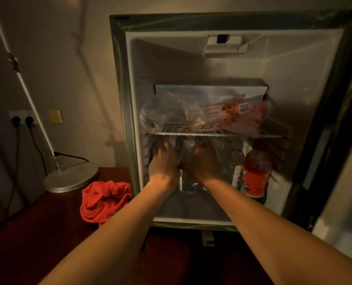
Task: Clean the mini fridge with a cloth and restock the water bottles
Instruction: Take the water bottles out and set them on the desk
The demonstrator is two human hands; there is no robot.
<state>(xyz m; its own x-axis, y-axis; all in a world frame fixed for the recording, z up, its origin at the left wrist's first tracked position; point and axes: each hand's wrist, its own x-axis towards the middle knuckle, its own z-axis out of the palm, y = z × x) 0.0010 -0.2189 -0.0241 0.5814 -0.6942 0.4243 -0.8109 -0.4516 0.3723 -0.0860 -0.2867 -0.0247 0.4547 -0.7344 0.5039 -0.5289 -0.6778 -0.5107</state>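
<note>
The mini fridge (323,83) stands open in front of me. Both my arms reach into its lower compartment, under the wire shelf (216,134). My left hand (162,161) and my right hand (201,161) lie side by side among several clear water bottles (188,157) that stand there. The fingers of both are blurred and partly hidden behind the bottles, so any grip is unclear. A red cloth (105,200) lies crumpled on the dark floor just left of the fridge, away from both hands.
A bottle of red drink (257,171) stands at the lower right of the fridge. On the wire shelf lie a pink food packet (236,116) and a clear plastic bag (160,114). A floor lamp base (70,179) and plugged wall sockets (22,119) are at the left.
</note>
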